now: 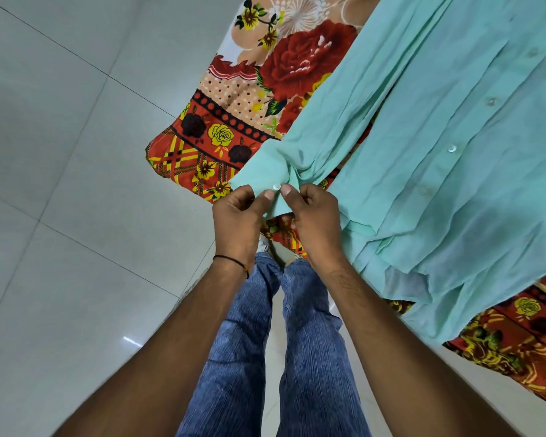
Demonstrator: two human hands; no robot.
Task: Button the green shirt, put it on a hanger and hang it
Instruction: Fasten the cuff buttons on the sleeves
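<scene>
My left hand [238,216] and right hand [317,219] both pinch the flat cuff [265,175] of the thin, creased mint-green shirt [454,152], thumbs flanking its small round pearly button [276,186]. The shirt lies spread on a red floral printed bedsheet [234,130], beside glossy pale floor tiles [60,152].

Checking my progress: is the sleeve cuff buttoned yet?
Cannot tell. The left hand and right hand pinch the cuff beside its white button; the buttonhole is hidden.

L grip [238,216], R grip [316,219] pinching close together.
</scene>
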